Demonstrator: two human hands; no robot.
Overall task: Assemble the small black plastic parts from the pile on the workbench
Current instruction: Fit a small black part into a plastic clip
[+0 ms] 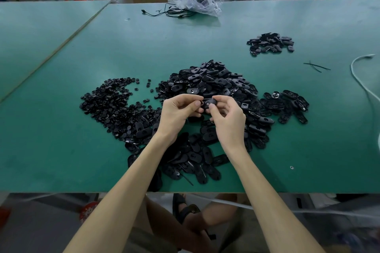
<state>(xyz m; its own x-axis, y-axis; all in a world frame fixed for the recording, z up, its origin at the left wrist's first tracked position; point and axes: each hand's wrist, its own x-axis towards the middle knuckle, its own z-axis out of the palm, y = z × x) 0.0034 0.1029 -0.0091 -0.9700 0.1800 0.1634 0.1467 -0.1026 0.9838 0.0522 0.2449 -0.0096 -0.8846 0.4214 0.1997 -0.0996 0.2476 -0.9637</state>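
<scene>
A big pile of oval black plastic parts covers the middle of the green workbench. Left of it lies a heap of small round black parts. Both hands meet just above the pile's near side. My left hand and my right hand pinch one oval black part between their fingertips, the right thumb pressing on its face. Whether a round piece sits under the thumb is hidden.
A smaller heap of black parts lies at the back right, another cluster at the right. A clear plastic bag and black cable sit at the far edge. A white cord runs along the right side.
</scene>
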